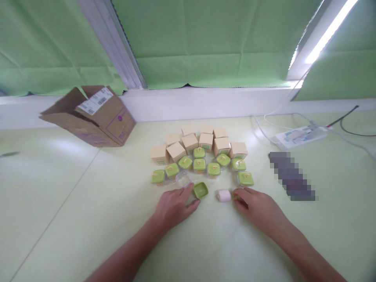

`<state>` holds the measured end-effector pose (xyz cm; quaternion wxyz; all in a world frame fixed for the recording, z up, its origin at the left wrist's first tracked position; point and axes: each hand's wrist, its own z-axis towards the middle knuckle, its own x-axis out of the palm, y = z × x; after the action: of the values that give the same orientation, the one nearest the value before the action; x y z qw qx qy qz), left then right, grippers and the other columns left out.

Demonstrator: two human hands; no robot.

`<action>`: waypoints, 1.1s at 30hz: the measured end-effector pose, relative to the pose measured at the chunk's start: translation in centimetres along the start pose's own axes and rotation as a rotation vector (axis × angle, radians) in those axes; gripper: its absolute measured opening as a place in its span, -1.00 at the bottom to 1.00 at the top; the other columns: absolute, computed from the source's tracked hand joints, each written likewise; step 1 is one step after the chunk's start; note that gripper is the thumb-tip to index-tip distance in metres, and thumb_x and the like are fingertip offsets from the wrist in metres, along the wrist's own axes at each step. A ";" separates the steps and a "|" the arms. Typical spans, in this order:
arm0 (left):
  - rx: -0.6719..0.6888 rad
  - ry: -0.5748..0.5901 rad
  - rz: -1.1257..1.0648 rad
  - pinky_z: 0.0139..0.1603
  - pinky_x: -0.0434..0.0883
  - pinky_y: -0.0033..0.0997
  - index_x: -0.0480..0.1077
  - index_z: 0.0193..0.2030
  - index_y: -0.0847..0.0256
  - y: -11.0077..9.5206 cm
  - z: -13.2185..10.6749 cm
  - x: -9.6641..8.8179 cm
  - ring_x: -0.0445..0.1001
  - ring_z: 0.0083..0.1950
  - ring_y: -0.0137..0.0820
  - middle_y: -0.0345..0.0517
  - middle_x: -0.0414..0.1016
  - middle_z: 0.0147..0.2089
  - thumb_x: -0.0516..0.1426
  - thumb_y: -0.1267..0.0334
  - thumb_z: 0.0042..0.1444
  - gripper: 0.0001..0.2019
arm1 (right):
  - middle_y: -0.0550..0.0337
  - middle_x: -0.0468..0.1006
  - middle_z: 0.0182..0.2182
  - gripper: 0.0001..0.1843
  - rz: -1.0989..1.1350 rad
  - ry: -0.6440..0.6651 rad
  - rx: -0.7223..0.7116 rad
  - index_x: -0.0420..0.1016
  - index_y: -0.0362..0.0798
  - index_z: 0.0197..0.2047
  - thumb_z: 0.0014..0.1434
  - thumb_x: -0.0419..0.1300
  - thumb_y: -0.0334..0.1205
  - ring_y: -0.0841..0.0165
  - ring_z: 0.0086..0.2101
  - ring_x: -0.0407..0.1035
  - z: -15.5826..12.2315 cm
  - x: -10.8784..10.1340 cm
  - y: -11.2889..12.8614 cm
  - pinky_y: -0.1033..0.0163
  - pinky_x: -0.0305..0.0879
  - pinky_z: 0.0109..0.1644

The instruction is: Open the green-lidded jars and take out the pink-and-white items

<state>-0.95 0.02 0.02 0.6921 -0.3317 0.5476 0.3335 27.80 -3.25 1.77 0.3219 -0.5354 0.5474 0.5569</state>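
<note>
My left hand [176, 205] rests on the table with its index finger and thumb apart. Their tips are at the left and lower edges of a green square lid [201, 190], which lies hollow side up. Just behind that hand is a clear plastic container [184, 178] without a lid. A small pale pink roll [224, 196] lies on its side between my hands. My right hand [260, 203] is closed in a pinch on a small yellow-green piece [235, 195], mostly covered by the fingers, near the roll's right end.
Several clear containers with green lids [214, 169] form an arc beyond my hands. Behind them stand several small cardboard boxes [190, 142]. A large open carton [108, 121] is at back left. To the right are a blurred-out dark object [292, 176] and a white power strip [302, 135] with cables.
</note>
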 end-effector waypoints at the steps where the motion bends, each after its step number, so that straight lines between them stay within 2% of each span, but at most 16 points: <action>1: 0.004 -0.018 -0.008 -0.46 0.34 -0.41 0.33 0.13 0.25 0.0 0.0 -0.1 0.49 -0.50 -0.34 -0.19 0.54 -0.47 0.12 0.00 0.21 -0.54 | 0.14 0.59 -0.25 -0.76 -0.003 -0.003 0.000 0.50 0.03 -0.08 0.28 0.05 -0.27 0.25 -0.30 0.51 -0.1 -0.1 0.0 0.24 0.17 -0.32; 7: 0.106 -0.194 -0.068 -0.49 0.23 -0.39 0.40 -0.16 0.22 -0.2 -0.3 -0.6 0.38 -0.54 -0.40 -0.22 0.44 -0.52 0.10 0.04 0.24 -0.73 | 0.16 0.57 -0.34 -0.77 0.029 -0.035 -0.031 0.50 0.00 -0.23 0.30 0.02 -0.23 0.28 -0.36 0.48 -0.5 -1.0 -0.1 0.25 0.14 -0.33; 9: 0.168 -0.189 -0.076 -0.46 0.22 -0.38 0.39 -0.30 0.19 -0.3 -0.4 -0.7 0.37 -0.53 -0.40 -0.22 0.42 -0.54 0.07 0.11 0.26 -0.78 | 0.18 0.55 -0.39 -0.77 0.055 -0.037 -0.043 0.48 -0.01 -0.29 0.30 0.01 -0.22 0.30 -0.38 0.45 -0.7 -1.3 -0.2 0.25 0.11 -0.33; 13: 0.308 -0.115 -0.091 -0.47 0.16 -0.36 0.27 -0.52 0.16 -0.6 -0.5 -0.7 0.31 -0.54 -0.42 -0.24 0.35 -0.58 0.00 0.23 0.27 -0.69 | 0.23 0.52 -0.46 -0.77 0.109 0.026 -0.075 0.42 -0.01 -0.40 0.27 0.03 -0.23 0.34 -0.42 0.41 -0.9 -1.7 -0.1 0.27 0.05 -0.35; 18: 0.359 -0.005 -0.093 -0.46 0.15 -0.36 0.24 -0.51 0.17 -0.7 -0.3 -0.6 0.29 -0.54 -0.43 -0.24 0.34 -0.57 -0.02 0.26 0.27 -0.71 | 0.21 0.52 -0.51 -0.70 0.069 0.123 -0.087 0.37 -0.03 -0.51 0.25 0.04 -0.23 0.36 -0.47 0.37 -0.8 -1.6 0.1 0.26 -0.05 -0.39; 24: 0.341 0.095 -0.090 -0.46 0.15 -0.38 0.23 -0.47 0.17 -0.9 0.2 -0.6 0.33 -0.50 -0.41 -0.23 0.37 -0.51 0.02 0.28 0.23 -0.78 | 0.21 0.53 -0.52 -0.68 0.046 0.146 -0.113 0.37 -0.04 -0.54 0.24 0.05 -0.23 0.38 -0.48 0.37 -0.4 -1.1 -0.2 0.26 -0.07 -0.40; 33: 0.332 0.129 -0.090 -0.46 0.18 -0.36 0.25 -0.45 0.16 -0.9 0.3 -0.9 0.33 -0.49 -0.40 -0.23 0.37 -0.50 0.01 0.28 0.22 -0.79 | 0.20 0.53 -0.53 -0.68 0.036 0.114 -0.132 0.40 -0.04 -0.55 0.23 0.06 -0.25 0.37 -0.49 0.38 -0.4 -1.0 0.0 0.26 -0.07 -0.41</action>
<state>-0.20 -0.37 1.00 0.7150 -0.2576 0.6230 0.1853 28.11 -3.42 2.76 0.2445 -0.5762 0.5365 0.5660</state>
